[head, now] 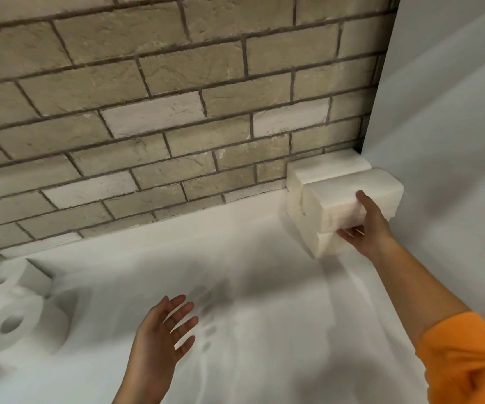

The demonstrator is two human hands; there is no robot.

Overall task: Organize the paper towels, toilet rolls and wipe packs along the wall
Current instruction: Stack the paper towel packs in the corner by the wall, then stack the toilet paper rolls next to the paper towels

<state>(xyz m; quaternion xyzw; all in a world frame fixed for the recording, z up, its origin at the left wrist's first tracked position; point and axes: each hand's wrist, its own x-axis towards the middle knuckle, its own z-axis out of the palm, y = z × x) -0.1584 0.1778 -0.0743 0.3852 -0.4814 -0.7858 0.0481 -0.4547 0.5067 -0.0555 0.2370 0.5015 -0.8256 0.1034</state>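
head view: looks down at a white surface [250, 287] that runs to a brick wall [162, 83]; a plain white side wall [454, 126] stands on the right.
orange sleeve [468, 360]: nearest, lower right, on the right arm; the bare forearm reaches out to the far right corner.
left hand [162, 330]: low centre, fingers straight and spread, released, holding nothing. it hovers over the surface, with its shadow just to the right.
toilet rolls [11, 322]: at the left edge, a loose cluster lying on the surface with core holes showing. they are near the foot of the brick wall and well apart from both hands. blurred, so cannot tell the count.
right hand [366, 225]: in the corner, grasping the top pack. the thumb presses on its near face and the fingers curl under its near lower edge.
top pack [349, 196]: white paper towel block, roughly level, right end at the side wall, sitting over the lower pack.
lower pack [314, 237]: white block on the surface under the top pack. the right hand's fingers lie between the two, and i cannot tell if the top pack rests fully on it.
back pack [326, 167]: white block just behind the top pack, touching the brick wall, tucked into the corner. more white block shows below it.
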